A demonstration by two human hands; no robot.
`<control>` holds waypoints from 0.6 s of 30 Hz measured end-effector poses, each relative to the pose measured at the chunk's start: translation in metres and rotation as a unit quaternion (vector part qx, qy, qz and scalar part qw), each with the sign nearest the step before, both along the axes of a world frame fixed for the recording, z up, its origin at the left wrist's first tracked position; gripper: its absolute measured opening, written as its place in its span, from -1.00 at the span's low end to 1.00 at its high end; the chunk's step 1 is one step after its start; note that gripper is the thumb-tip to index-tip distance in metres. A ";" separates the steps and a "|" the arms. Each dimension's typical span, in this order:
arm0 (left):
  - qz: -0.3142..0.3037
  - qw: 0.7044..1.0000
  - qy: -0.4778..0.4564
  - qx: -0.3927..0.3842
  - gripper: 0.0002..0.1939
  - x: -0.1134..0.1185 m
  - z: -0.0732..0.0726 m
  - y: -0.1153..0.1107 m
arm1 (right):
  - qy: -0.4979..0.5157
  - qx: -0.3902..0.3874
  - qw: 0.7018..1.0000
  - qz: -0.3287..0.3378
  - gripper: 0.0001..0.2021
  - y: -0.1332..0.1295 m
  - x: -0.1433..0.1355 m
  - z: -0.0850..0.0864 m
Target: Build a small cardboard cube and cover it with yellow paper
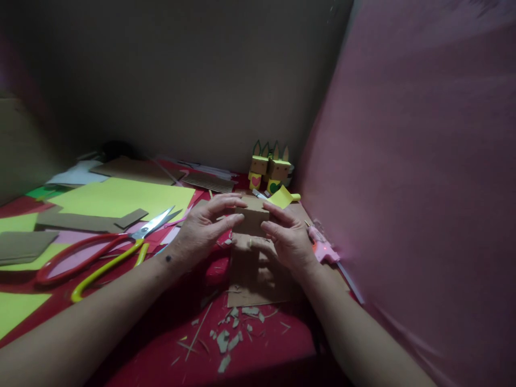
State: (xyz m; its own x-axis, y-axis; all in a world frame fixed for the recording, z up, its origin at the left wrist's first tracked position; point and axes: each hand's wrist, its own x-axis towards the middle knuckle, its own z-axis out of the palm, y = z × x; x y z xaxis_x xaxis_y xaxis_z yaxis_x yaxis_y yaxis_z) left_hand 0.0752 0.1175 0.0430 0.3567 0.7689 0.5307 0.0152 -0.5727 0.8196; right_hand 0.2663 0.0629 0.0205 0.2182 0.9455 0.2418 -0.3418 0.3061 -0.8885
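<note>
Between both hands is a small brown cardboard box [252,217], held just above a flat cardboard sheet [245,285]. My left hand [205,226] grips the box's left side, thumb at the front and fingers along the top edge. From the right, my right hand [290,236] pinches the opposite side with thumb and forefinger; its other fingers curl below. Beyond the box lies a folded piece of yellow paper [282,198]. A pink glue gun [323,247] with a small red light rests right of my right hand.
Large scissors [139,234] with one red and one yellow handle lie at left on yellow paper [124,196] and cardboard strips [80,221]. Two small cardboard figures [270,169] with pointed ears stand at the back. Paper scraps [223,341] litter the red cloth in front. A pink wall rises at right.
</note>
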 end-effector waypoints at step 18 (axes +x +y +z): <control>-0.078 0.972 -0.141 -0.169 -0.49 0.007 -0.008 0.001 | -0.016 0.016 1.000 -0.020 -0.60 0.004 0.003 -0.008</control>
State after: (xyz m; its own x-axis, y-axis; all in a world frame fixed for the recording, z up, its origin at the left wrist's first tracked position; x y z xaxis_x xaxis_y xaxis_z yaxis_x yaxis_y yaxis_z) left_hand 0.0817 0.1181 0.0348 0.3592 0.8650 0.3504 -0.3026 -0.2472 0.9205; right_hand 0.2691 0.0673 0.0121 0.2482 0.9275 0.2796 -0.3009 0.3482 -0.8878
